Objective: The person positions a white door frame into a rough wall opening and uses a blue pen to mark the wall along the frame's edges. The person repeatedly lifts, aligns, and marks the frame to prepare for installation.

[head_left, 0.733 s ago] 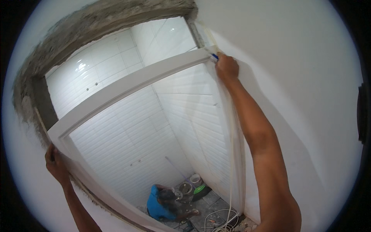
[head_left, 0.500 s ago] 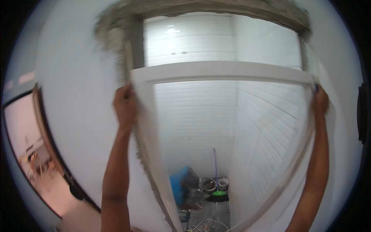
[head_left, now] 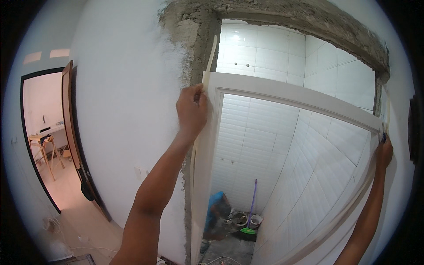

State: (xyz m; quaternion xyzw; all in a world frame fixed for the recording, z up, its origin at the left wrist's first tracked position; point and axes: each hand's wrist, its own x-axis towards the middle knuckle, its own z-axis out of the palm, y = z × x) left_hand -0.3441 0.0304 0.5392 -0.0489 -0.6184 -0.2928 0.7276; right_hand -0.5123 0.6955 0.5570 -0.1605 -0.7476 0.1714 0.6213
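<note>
Looking wide first: white wall [head_left: 128,119] left of the white door frame [head_left: 282,90], glossy tiles [head_left: 256,128] behind it, rough cement [head_left: 187,26] above and along its left side. Now the frame itself, standing within the opening. Far left of the frame, a brown door [head_left: 70,110], swung open. Beyond the frame, low down, a person in blue [head_left: 216,207] (partly hidden by the left post), near a purple-handled broom [head_left: 248,231] and two buckets [head_left: 240,218]. At the frame's upper left corner, left grip [head_left: 192,108], clamped on a pale strip [head_left: 212,55]. At its upper right corner, right grip [head_left: 385,152], closed around a small blue object [head_left: 384,137], hard to make out.
</note>
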